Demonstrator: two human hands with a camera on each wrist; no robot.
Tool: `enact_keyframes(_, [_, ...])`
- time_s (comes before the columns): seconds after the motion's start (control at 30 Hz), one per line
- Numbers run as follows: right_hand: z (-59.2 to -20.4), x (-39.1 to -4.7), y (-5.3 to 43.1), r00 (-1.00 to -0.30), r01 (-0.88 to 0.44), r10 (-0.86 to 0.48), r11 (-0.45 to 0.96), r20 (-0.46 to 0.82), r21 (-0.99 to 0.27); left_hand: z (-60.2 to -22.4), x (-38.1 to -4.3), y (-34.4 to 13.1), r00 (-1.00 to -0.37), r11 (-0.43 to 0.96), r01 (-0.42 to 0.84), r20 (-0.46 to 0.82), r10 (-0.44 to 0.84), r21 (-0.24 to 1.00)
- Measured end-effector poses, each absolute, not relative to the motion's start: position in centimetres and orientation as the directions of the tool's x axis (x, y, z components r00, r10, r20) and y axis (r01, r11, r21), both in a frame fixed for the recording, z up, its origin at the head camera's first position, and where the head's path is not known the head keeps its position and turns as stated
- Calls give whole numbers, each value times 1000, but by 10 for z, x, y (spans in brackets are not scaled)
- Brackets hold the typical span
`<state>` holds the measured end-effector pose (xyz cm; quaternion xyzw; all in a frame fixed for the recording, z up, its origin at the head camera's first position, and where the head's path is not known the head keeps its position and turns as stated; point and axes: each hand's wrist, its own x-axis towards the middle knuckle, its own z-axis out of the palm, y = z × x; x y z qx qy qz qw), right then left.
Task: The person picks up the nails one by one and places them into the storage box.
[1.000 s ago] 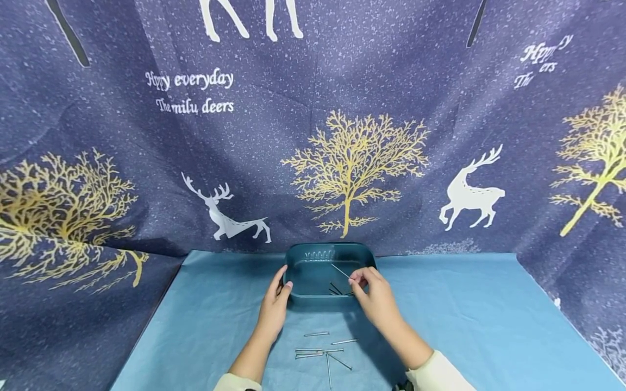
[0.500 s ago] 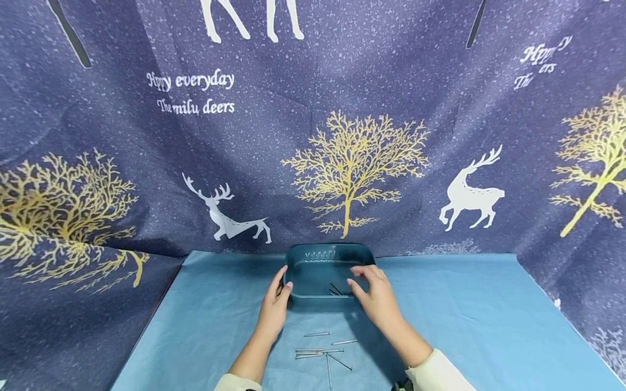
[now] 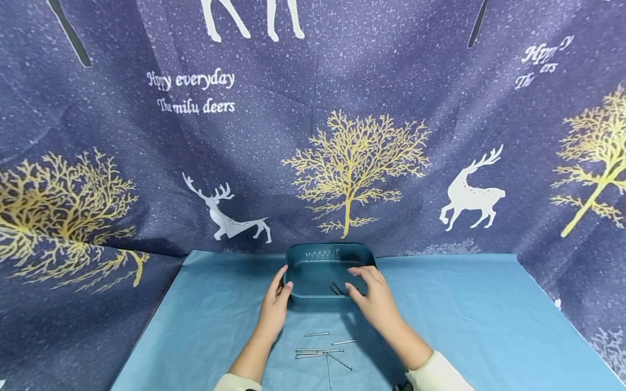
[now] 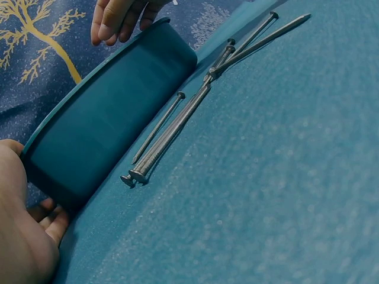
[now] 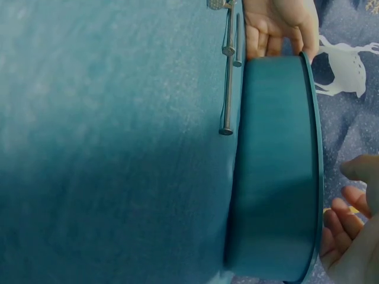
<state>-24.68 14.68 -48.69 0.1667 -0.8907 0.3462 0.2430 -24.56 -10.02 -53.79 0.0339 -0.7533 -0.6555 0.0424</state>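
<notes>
"How much room around the right grip [image 3: 376, 297]?"

"Plenty to its right: the bench [image 3: 455, 315] spreads well past it to the side edge. Ahead of both grips, the far edge meets the hanging cloth [image 3: 274, 141]."

"And the left grip [image 3: 273, 312]?"

"Clamped on the left end of the tray [image 3: 318, 302], thumb at the rim. The right grip's thumb and fingers are apart, above the tray's right part."

"What's inside?"

"Thin nails [image 3: 337, 289], just left of the right grip's thumb. Loose nails [image 3: 315, 354] lie on the bench, on the near side of both grips."
</notes>
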Motion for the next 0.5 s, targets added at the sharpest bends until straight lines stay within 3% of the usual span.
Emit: enact_keyframes(0.5, [-490,-240,142,-816,-497,-162,687,556,-530,-537,-245,-101,-994,143,0,16,-105,990])
